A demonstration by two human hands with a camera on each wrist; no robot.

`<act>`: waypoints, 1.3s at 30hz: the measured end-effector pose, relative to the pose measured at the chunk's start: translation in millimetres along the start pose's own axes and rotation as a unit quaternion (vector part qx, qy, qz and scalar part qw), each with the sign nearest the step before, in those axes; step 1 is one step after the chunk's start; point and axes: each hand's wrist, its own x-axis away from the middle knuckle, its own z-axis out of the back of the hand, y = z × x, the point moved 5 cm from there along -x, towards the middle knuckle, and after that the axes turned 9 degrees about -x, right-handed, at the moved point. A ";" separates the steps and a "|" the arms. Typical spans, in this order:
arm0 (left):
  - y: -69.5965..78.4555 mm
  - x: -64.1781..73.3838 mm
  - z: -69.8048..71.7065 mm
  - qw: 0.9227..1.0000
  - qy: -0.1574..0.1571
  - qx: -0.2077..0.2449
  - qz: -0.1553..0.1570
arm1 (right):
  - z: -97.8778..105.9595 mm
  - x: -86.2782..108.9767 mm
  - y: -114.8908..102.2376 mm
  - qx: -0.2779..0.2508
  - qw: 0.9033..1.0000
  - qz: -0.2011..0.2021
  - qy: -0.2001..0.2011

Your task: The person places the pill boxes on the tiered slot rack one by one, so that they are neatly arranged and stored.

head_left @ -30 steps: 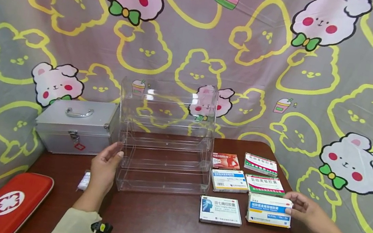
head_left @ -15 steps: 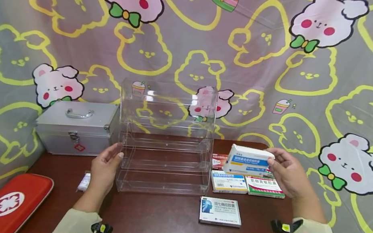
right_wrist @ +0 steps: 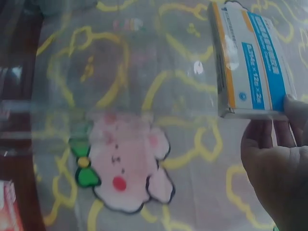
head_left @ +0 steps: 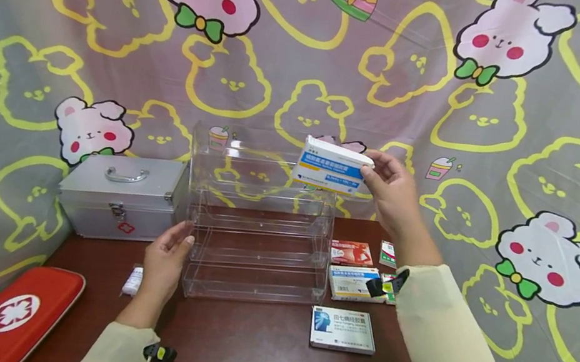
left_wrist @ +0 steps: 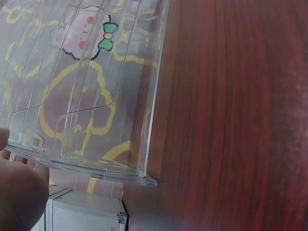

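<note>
My right hand [head_left: 395, 194] pinches a white, blue and yellow medicine box [head_left: 328, 168] by its right end. The box is held up in front of the upper right tiers of a clear plastic tiered rack [head_left: 252, 293]. In the right wrist view the thumb lies on the printed face of the medicine box [right_wrist: 255, 62], with fingers behind it. At the rack's left side, my left hand [head_left: 163, 259] grips the side panel. The left wrist view shows part of this hand [left_wrist: 21, 192] at the edge of the rack [left_wrist: 106, 171].
Right of the rack lie a red box [head_left: 351, 253], a blue-and-white box [head_left: 350, 282] and partly hidden green-and-white boxes. Another white box [head_left: 343, 330] lies nearer. A silver case [head_left: 118, 204], red pouch [head_left: 15, 311] and small white packet [head_left: 133, 281] are at left.
My right hand has lifted the blue-and-white medicine box off the boxes at right and carried it up and left to the rack's upper tiers. The left hand has stayed at the rack's side.
</note>
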 end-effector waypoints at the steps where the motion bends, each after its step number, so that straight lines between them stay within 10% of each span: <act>1: 0.0 -0.2 0.7 1.000 0.001 -0.001 0.000 | -7.1 -6.3 -0.5 0.000 1.000 0.003 0.005; 9: -0.4 -1.1 1.8 1.000 0.012 -0.010 0.003 | -56.5 -50.6 -6.8 0.052 0.994 0.021 0.093; 17: -1.0 -2.3 1.3 1.000 0.005 -0.021 -0.011 | -92.3 -80.0 2.8 0.118 0.989 0.018 0.088; 39: 1.6 -2.6 3.8 1.000 0.003 -0.024 -0.010 | -144.1 -76.6 54.9 0.204 0.978 -0.005 0.034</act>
